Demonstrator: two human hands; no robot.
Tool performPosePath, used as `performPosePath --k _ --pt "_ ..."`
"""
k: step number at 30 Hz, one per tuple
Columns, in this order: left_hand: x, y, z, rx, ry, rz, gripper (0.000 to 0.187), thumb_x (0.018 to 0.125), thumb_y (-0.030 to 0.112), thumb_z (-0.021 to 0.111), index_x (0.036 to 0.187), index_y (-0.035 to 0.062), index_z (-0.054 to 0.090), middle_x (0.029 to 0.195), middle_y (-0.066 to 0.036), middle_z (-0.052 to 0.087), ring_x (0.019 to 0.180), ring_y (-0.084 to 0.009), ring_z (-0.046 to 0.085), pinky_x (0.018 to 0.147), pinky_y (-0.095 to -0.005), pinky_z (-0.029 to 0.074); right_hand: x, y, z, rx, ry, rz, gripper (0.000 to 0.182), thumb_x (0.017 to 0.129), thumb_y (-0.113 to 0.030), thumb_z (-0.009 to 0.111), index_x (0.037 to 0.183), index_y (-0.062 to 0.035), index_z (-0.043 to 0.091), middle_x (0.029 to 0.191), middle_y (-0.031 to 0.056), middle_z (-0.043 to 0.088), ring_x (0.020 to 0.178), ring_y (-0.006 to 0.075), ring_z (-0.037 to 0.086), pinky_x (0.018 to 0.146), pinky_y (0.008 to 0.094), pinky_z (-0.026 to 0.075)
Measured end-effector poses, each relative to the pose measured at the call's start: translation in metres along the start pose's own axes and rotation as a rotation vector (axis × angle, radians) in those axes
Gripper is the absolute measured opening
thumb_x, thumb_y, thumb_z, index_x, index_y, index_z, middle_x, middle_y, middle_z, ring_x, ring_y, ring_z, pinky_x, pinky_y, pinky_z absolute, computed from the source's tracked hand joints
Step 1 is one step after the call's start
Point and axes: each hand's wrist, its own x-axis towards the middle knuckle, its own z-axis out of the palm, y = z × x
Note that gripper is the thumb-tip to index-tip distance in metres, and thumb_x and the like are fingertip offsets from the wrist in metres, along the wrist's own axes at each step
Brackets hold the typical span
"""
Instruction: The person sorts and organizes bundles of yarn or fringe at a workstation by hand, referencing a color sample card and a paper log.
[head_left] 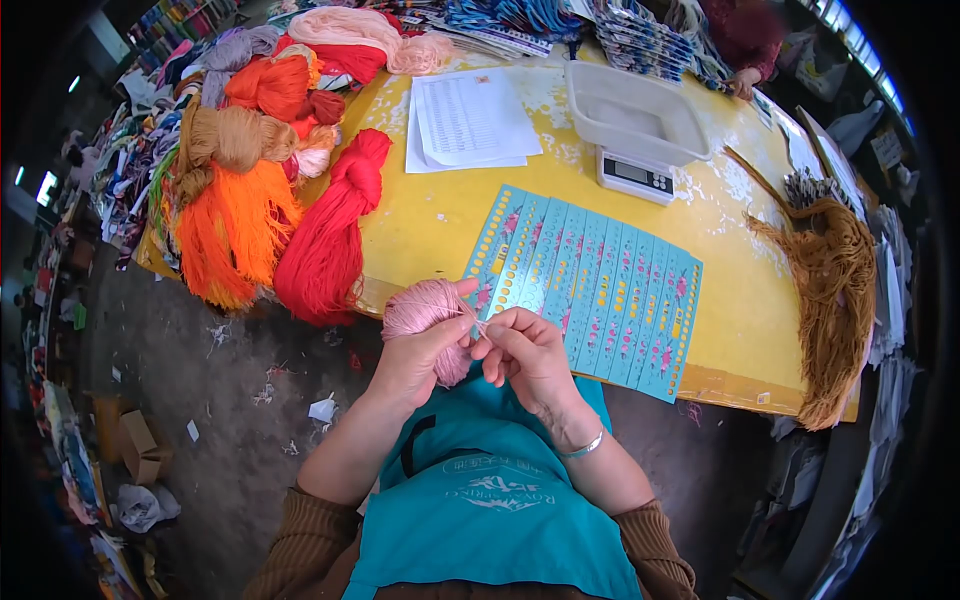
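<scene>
A bundle of pink thread [418, 307] is gripped in my left hand [440, 345], just off the table's front edge. Its fingers wrap round the bundle, and the thumb presses on the strands at its right side. My right hand [525, 355] pinches pink strands drawn out from the bundle, with the fingertips of both hands close together. Right behind my hands lie several overlapping turquoise cards [590, 285] with rows of holes and pink flower prints, fanned across the table.
Orange [235, 235] and red hanks [335, 230] heap at the left of the yellow table [420, 225]. Printed sheets [470, 120], a white digital scale [635, 175] and a plastic tray [640, 110] are farther back. A brown hank [825, 290] hangs over the right edge. Another person's hand [745, 83] rests at the far right.
</scene>
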Motion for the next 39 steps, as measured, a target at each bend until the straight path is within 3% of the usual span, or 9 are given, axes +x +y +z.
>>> performPosePath --k 4,9,13,21,39 --pt "0.003 -0.005 -0.006 0.002 -0.023 0.018 0.042 0.093 0.008 0.060 0.132 -0.0044 0.051 0.093 -0.004 0.060 0.081 -0.0097 0.058 0.075 -0.0234 0.048 0.000 -0.001 0.002 -0.042 0.023 0.015 0.009 0.093 -0.009 0.059 0.094 -0.0008 0.062 0.074 0.0081 0.066 0.050 0.0104 0.057 0.044 0.0210 0.044" --pt "0.002 -0.006 -0.001 -0.074 -0.010 0.025 0.039 0.099 0.020 0.054 0.130 -0.0040 0.053 0.114 -0.010 0.062 0.102 -0.0147 0.062 0.087 -0.0286 0.050 0.005 0.001 0.008 -0.138 0.028 -0.054 0.007 0.090 -0.006 0.065 0.094 -0.0013 0.063 0.069 0.0004 0.060 0.050 0.0047 0.048 0.042 0.0199 0.035" --pt "0.003 -0.009 -0.001 -0.071 -0.008 0.009 0.040 0.099 0.021 0.054 0.130 -0.0041 0.053 0.119 -0.011 0.061 0.103 -0.0149 0.061 0.088 -0.0293 0.050 0.008 0.007 0.007 -0.170 0.042 -0.096 0.004 0.088 -0.005 0.067 0.090 -0.0018 0.064 0.064 -0.0019 0.056 0.049 0.0029 0.044 0.042 0.0197 0.029" --pt "0.002 -0.007 -0.005 0.005 -0.025 0.024 0.040 0.090 0.004 0.060 0.129 -0.0049 0.053 0.117 -0.011 0.062 0.102 -0.0143 0.060 0.088 -0.0285 0.050 0.007 0.008 0.006 -0.071 0.067 -0.087 0.005 0.087 -0.003 0.067 0.090 -0.0012 0.063 0.067 0.0022 0.059 0.049 0.0073 0.049 0.044 0.0209 0.035" --pt "0.003 -0.006 -0.007 0.045 -0.041 -0.007 0.044 0.087 -0.001 0.062 0.130 -0.0043 0.051 0.121 -0.011 0.059 0.103 -0.0143 0.059 0.090 -0.0286 0.049 0.006 0.007 0.005 0.005 0.090 -0.093 0.004 0.086 -0.001 0.065 0.086 -0.0032 0.061 0.066 0.0023 0.059 0.051 0.0083 0.051 0.045 0.0216 0.038"
